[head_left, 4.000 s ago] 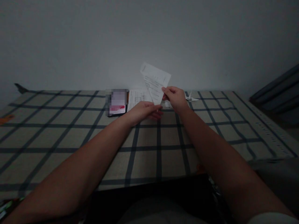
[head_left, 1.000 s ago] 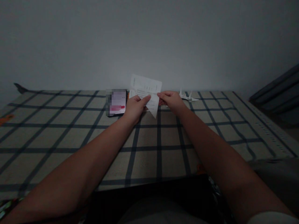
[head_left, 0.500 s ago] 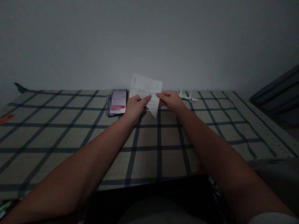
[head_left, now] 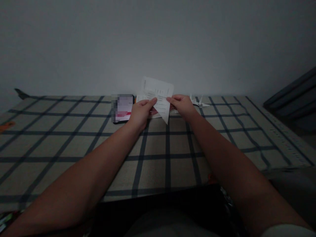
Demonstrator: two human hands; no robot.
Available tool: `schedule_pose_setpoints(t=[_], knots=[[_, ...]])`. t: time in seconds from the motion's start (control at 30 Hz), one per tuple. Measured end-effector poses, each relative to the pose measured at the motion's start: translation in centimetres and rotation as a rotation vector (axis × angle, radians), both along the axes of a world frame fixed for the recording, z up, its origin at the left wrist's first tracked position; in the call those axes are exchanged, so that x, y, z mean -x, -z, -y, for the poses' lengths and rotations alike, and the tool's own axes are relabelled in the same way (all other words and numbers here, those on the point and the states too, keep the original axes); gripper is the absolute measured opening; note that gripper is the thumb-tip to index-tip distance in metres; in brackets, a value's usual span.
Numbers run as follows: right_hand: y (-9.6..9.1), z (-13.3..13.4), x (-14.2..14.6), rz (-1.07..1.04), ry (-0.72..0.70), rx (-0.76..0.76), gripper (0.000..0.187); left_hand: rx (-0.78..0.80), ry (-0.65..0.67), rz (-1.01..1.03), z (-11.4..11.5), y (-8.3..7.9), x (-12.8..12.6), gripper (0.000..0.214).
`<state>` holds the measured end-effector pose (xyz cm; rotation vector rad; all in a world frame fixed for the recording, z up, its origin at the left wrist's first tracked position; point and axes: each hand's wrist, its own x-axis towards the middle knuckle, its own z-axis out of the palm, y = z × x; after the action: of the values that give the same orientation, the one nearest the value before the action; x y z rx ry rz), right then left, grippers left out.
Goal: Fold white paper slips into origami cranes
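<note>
A white printed sheet of paper [head_left: 159, 93] is held up a little above the checked tablecloth [head_left: 153, 151], tilted, with one corner pointing down. My left hand [head_left: 140, 112] pinches its left edge, fingers closed on it. My right hand [head_left: 181, 106] pinches its right edge in the same way. More white paper lies flat on the cloth just behind my hands, mostly hidden by them.
A phone [head_left: 122, 108] with a lit screen lies left of my left hand. A small white folded paper crane [head_left: 199, 102] stands to the right, near the wall. An orange scrap [head_left: 7, 125] lies at the far left. A dark shape [head_left: 291, 98] sits at the right edge.
Four seconds ago the sheet was higher, mainly in my right hand. It has since come down between both hands; over the last half second it tilted slightly and my left fingers shifted along its edge.
</note>
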<state>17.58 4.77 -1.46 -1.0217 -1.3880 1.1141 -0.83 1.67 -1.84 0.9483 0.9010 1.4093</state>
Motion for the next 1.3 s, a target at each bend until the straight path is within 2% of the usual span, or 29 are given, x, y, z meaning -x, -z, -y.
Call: schedule_pose_setpoints(t=[0.3, 0.47, 0.67, 0.9, 1.3], knots=[[-0.2, 0.1, -0.3, 0.079, 0.001, -0.04, 0.022, -0.048, -0.126, -0.032, -0.7, 0.2, 0.5, 0.036], [0.0, 0.0, -0.5, 0.117, 0.006, -0.047, 0.026, -0.072, -0.132, 0.003, -0.8, 0.3, 0.7, 0.031], [0.1, -0.1, -0.5, 0.089, -0.014, -0.045, 0.022, -0.093, -0.172, 0.007, -1.0, 0.3, 0.8, 0.037], [0.0, 0.0, -0.4, 0.098, -0.027, -0.029, 0.022, -0.177, -0.328, 0.013, -1.3, 0.4, 0.6, 0.03], [-0.6, 0.6, -0.1, 0.1, -0.035, -0.022, 0.023, -0.182, -0.391, -0.031, -0.9, 0.1, 0.7, 0.035]])
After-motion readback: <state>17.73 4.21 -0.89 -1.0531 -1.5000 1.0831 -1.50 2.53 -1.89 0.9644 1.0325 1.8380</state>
